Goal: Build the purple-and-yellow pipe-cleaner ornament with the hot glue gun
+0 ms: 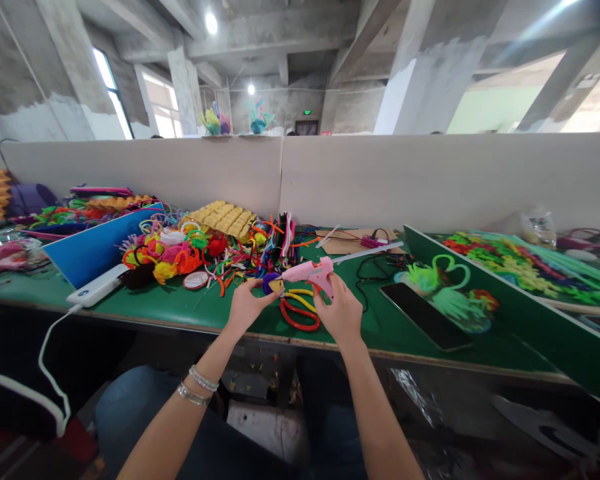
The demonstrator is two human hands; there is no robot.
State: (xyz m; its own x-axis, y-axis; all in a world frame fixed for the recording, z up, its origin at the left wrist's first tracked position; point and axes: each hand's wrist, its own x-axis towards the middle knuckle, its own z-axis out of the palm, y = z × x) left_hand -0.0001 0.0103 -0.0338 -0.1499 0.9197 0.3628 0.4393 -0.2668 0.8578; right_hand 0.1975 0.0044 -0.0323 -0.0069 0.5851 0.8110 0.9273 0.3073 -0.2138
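My right hand (pixel 341 308) is wrapped round the handle of a pink hot glue gun (pixel 307 271), with a clear glue stick (pixel 367 252) jutting from its back end. The gun's nozzle points left, at a small purple and yellow piece (pixel 273 283) pinched in the fingers of my left hand (pixel 250 303). Whether the tip touches that piece I cannot tell. Just below the gun, scissors with red and yellow handles (pixel 299 315) lie on the green table (pixel 350 333).
Colourful pipe-cleaner pieces (pixel 180 250) are heaped behind my left hand, beside a blue divider (pixel 105 243) and a white power strip (pixel 97 287). To the right lie a black phone (pixel 425 317), green pipe-cleaner swans (pixel 457 300) and a green divider (pixel 510 303). A pale partition (pixel 380 180) closes the back.
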